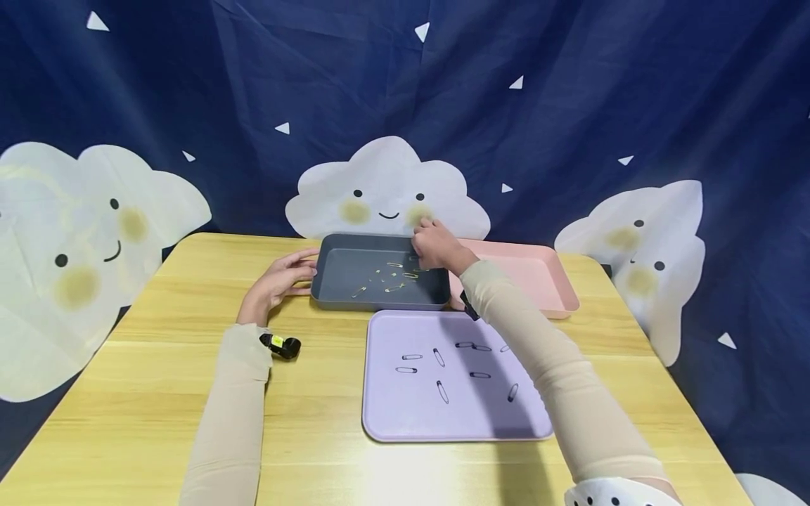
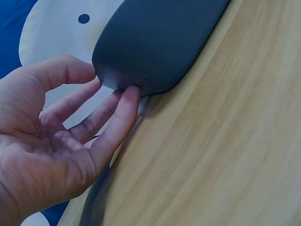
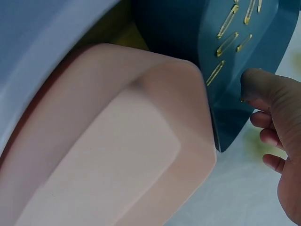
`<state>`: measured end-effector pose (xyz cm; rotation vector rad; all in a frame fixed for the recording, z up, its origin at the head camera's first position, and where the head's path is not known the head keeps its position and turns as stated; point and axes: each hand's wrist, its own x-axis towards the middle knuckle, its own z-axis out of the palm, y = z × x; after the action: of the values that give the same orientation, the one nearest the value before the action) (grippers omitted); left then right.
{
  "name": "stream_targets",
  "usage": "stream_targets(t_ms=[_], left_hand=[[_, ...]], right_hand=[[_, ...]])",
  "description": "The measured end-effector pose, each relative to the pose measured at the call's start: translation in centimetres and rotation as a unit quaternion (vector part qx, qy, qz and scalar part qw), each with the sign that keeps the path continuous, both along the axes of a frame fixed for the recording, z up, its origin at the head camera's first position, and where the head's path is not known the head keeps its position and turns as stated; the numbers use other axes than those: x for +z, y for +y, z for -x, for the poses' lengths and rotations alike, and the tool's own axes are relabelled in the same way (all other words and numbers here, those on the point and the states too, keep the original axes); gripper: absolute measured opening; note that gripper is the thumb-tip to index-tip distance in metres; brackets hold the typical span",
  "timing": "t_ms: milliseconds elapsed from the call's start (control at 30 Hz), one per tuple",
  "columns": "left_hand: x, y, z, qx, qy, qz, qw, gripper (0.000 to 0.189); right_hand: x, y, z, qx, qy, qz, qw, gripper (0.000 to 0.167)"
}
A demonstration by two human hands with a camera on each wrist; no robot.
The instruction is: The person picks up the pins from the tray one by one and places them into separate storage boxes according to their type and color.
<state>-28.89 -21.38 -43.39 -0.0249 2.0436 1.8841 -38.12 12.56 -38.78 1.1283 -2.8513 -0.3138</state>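
A dark grey tray (image 1: 342, 277) holds several gold safety pins (image 1: 394, 287) on its floor. At the tray's left end my left hand (image 1: 278, 280) touches the outer wall; in the left wrist view its thumb and fingertips (image 2: 130, 96) rest against the end, fairly straight. Over the tray's right end my right hand (image 1: 438, 246) pinches thumb and index finger together. A small gold bit, seemingly a safety pin (image 3: 242, 100), shows at those fingertips in the right wrist view; most of it is hidden. Several black-headed safety pins (image 1: 441, 391) lie spread on a lilac tray (image 1: 405, 422) in front.
Right of the grey tray stands a pink tray (image 1: 538, 274), partly behind my right forearm. The trays stand on a wooden table (image 1: 158, 393). A dark blue curtain (image 1: 354, 77) with cloud prints hangs behind the table's back edge.
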Motion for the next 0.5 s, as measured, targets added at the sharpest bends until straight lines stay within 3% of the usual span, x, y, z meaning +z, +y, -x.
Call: stream_targets(t_ms=[233,367,500], left_hand=[[-1.9,-0.3,1.1,0.011,0.012,0.013,0.9998,0.062],[-1.7,-0.3,0.9,0.012,0.009,0.012,0.9998,0.063],[-0.6,0.0,0.3,0.004,0.003,0.006,1.0000,0.064]], right_hand=[[-0.7,0.1,0.3,0.005,0.010,-0.018,0.9998,0.011],[-0.9,0.1,0.3,0.004,0.009,-0.026,0.9996,0.010],[-1.1,0.1,0.3,0.003,0.007,-0.023,0.9997,0.012]])
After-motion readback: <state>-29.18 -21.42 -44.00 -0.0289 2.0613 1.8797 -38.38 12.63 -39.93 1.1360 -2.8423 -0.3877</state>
